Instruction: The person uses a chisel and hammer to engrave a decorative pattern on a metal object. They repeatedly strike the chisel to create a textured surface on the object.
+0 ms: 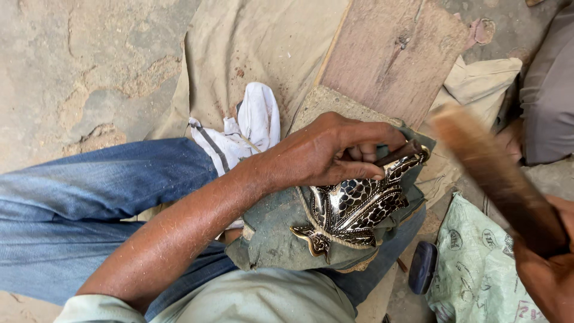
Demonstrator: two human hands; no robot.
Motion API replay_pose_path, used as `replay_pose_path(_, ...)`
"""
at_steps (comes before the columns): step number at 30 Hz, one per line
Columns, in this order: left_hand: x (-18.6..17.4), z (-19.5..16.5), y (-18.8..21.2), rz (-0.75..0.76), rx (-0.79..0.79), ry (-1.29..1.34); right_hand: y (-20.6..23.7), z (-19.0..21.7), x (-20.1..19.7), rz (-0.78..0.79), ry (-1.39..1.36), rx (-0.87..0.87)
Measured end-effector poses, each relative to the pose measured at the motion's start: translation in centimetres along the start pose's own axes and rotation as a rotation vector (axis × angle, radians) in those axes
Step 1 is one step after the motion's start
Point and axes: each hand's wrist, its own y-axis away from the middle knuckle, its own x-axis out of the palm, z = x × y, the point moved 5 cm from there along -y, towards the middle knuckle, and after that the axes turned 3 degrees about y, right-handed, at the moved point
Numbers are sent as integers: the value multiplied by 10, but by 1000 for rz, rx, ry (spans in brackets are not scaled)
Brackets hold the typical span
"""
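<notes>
Wooden plank (391, 51), weathered and reddish, lies across tan cloth (251, 42) on a cracked concrete floor (78, 72). A crumpled white rag (248, 128) rests beside the blue denim of the person's leg (89, 203); a printed green sack (478, 263) and a small dark rounded object (423, 266) lie at lower right. A grey-green pad (272, 230) on the lap carries a shiny, scale-patterned metal casting (359, 206) shaped like a small creature. The left hand (329, 152) bears down on the casting's upper end, fingers pinching a thin dark punch (397, 154) whose tip meets the metal; the hand covers part of the casting. The right hand (547, 275), well apart at the frame's right, is wrapped around a blurred wooden mallet (496, 173) raised above the work.
</notes>
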Motion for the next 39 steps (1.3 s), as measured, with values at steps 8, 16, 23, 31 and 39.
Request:
replay_pose_path(8,0,-2,-3,13,-12,-29,2,-18,7,-72,-255,164)
replay_pose_path(16,6,-15,-3,-110,51,-48,-1,13,4,-7,-11,60)
replay_pose_path(23,18,-18,-14,-30,-103,-53,26,-26,36,-178,-794,309)
replay_pose_path(31,24,-19,-15,-19,-39,-116,25,-51,31,25,-639,142)
replay_pose_path(39,27,-16,-17,11,-99,-112,9,-180,88,220,-22,474)
